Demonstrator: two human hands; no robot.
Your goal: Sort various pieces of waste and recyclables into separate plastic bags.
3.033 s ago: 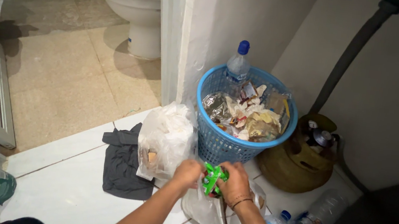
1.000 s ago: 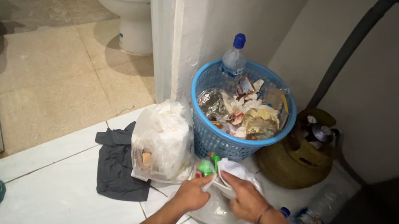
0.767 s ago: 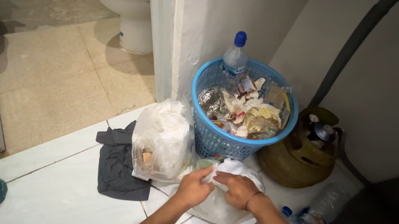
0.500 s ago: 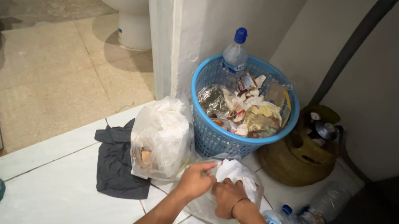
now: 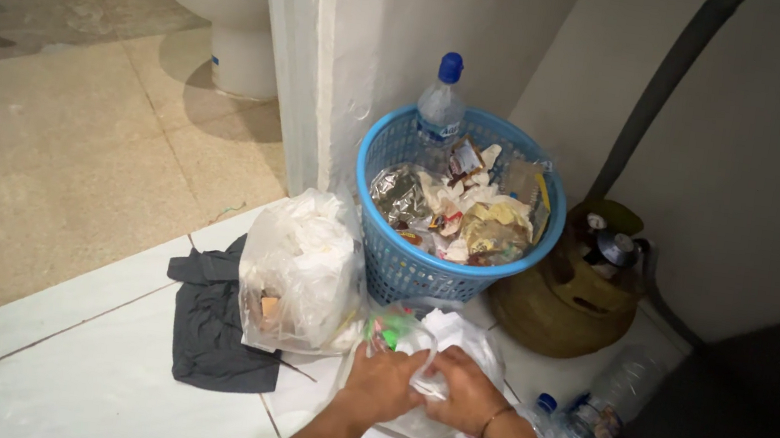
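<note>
Both hands, left hand [image 5: 380, 385] and right hand [image 5: 465, 400], pinch the clear plastic bag [image 5: 422, 354]

Both hands, left [image 5: 380, 384] and right [image 5: 464, 402], meet, fingers curled.

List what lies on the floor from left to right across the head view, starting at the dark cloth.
Dark grey crumpled cloth → clear plastic bag stuffed with white waste → blue plastic mesh basket full of rubbish → olive-yellow metal gas cylinder

Both hands [image 5: 422, 394] on a bag [image 5: 439, 341] before the basket [image 5: 385, 254]; another bag [image 5: 303, 273] left, gas cylinder [image 5: 565, 297] right.
</note>
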